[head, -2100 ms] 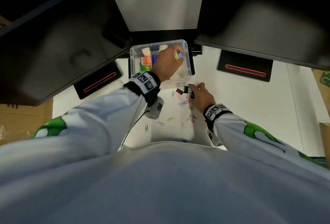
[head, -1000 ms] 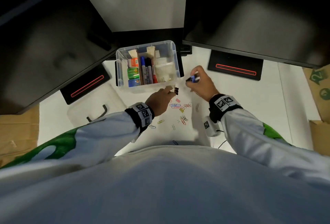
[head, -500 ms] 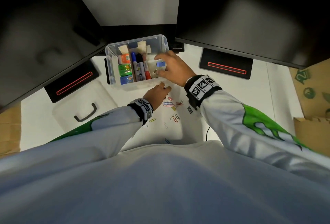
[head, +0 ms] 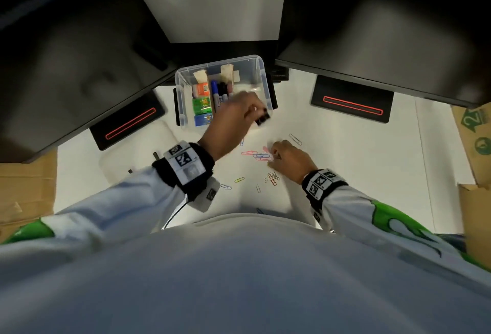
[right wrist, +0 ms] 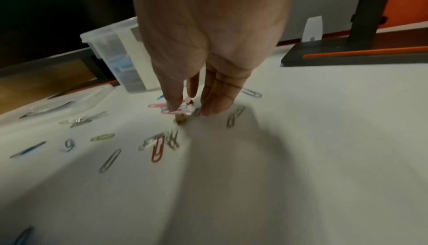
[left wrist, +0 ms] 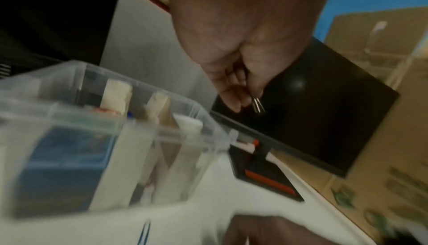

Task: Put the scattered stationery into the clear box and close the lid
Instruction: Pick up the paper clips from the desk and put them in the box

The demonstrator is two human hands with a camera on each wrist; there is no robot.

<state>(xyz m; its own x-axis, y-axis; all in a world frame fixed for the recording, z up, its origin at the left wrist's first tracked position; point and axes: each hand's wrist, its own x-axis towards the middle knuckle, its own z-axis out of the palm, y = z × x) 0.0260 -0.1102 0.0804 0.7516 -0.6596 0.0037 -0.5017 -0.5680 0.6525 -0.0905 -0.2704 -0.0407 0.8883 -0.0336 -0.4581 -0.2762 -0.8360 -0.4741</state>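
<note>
The clear box [head: 181, 94] stands at the back centre of the white desk and holds markers and small coloured packs. My left hand [head: 256, 117] hovers over its near right corner and pinches a black binder clip [head: 262, 120]. In the left wrist view the clip's metal handles [left wrist: 259, 105] stick out of the curled fingers beside the box [left wrist: 143, 87]. My right hand [head: 272, 156] is down on the desk. Its thumb and straight fingertips [right wrist: 213, 108] touch a cluster of pink and blue paper clips [right wrist: 178, 110]. More paper clips [head: 271, 178] lie scattered nearer me.
The translucent lid [head: 125, 152] with its black handle lies left of the box, partly under my left forearm. Two black monitor bases [head: 350, 102] [head: 130, 123] flank the box, with dark screens overhanging. Cardboard boxes [head: 475, 134] [head: 26, 187] border both desk ends.
My right hand has left the box and come down onto the paper clips. My left hand has risen from the desk to the box's near right corner with the binder clip.
</note>
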